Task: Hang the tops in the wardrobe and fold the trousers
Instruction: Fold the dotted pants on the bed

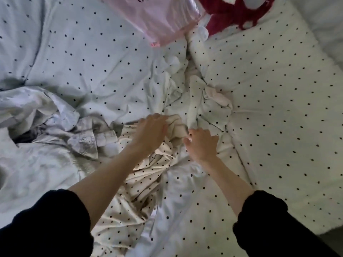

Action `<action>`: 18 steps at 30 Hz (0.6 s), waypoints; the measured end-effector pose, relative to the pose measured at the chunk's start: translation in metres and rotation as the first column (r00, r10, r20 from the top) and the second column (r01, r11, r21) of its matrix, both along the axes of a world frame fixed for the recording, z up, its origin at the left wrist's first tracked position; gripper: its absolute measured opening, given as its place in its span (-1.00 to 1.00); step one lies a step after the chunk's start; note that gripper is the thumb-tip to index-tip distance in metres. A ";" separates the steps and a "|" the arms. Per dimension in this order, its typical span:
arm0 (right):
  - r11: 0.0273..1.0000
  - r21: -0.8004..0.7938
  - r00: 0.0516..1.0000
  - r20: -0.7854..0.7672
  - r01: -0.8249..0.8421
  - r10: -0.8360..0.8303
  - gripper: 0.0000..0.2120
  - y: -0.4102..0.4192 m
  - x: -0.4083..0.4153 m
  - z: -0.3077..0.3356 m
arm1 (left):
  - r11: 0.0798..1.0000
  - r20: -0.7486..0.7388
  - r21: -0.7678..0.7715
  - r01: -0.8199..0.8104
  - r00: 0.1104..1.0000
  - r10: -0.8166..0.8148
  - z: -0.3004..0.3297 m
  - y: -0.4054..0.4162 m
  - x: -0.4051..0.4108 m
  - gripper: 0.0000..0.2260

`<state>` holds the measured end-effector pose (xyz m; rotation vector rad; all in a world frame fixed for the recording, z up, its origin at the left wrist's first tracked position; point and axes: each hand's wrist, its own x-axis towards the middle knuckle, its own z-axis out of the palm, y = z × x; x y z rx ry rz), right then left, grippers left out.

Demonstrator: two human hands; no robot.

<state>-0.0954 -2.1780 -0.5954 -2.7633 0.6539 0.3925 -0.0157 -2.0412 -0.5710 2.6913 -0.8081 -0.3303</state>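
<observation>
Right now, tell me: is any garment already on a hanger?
No. The cream dotted garment lies crumpled on the bed, and no hanger shows.

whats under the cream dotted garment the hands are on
The cream dotted garment lies crumpled on the white dotted duvet, which shows all round it. To its left a grey printed garment touches its edge. What lies beneath its folds is covered. Left hand and right hand rest on its top end.

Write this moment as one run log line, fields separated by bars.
step: picking up cream dotted garment | left hand: on its bunched end | right hand: pinching same end | surface: dotted duvet | hung: nothing yet
</observation>
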 end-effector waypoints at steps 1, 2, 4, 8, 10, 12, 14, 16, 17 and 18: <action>1.000 -0.018 0.999 -0.040 -0.005 0.005 -0.65 -0.005 0.003 -0.017 | 1.000 -0.011 0.025 -0.012 1.000 0.013 -0.014 -0.015 0.005 -0.65; 0.999 -0.047 1.000 -0.025 0.003 -0.004 -0.65 -0.004 0.006 -0.023 | 0.997 -0.003 0.076 -0.014 1.000 0.014 -0.019 -0.023 0.012 -0.63; 0.995 -0.098 1.000 0.014 -0.019 0.021 -0.71 -0.013 0.008 -0.046 | 0.971 -0.022 0.237 0.005 1.000 0.001 -0.043 -0.046 0.022 -0.63; 1.000 0.008 0.990 0.142 -0.029 0.028 -0.79 -0.021 0.002 -0.048 | 0.961 0.084 0.274 -0.034 0.996 0.012 -0.056 -0.056 0.028 -0.87; 0.992 0.125 0.978 0.210 -0.030 0.003 -0.86 -0.033 -0.001 -0.033 | 0.988 0.100 0.133 -0.076 0.993 0.063 -0.042 -0.051 0.029 -0.88; 0.971 0.239 0.961 0.269 -0.009 -0.058 -0.91 -0.046 0.003 -0.010 | 0.987 0.118 -0.036 -0.157 0.980 0.160 -0.019 -0.042 0.035 -0.84; 0.952 0.305 0.934 0.335 0.016 -0.123 -0.90 -0.068 0.015 0.035 | 0.945 0.147 -0.208 -0.251 0.948 0.284 0.028 -0.040 0.045 -0.80; 0.949 0.314 0.904 0.395 0.034 -0.163 -0.89 -0.089 0.032 0.083 | 0.889 0.125 -0.301 -0.344 0.910 0.394 0.076 -0.038 0.057 -0.82; 0.951 0.309 0.872 0.458 0.029 -0.175 -0.90 -0.103 0.046 0.125 | 0.859 0.135 -0.354 -0.368 0.889 0.437 0.117 -0.039 0.069 -0.82; 0.951 0.307 0.859 0.475 0.041 -0.191 -0.92 -0.112 0.051 0.145 | 0.842 0.113 -0.374 -0.389 0.881 0.458 0.135 -0.037 0.071 -0.80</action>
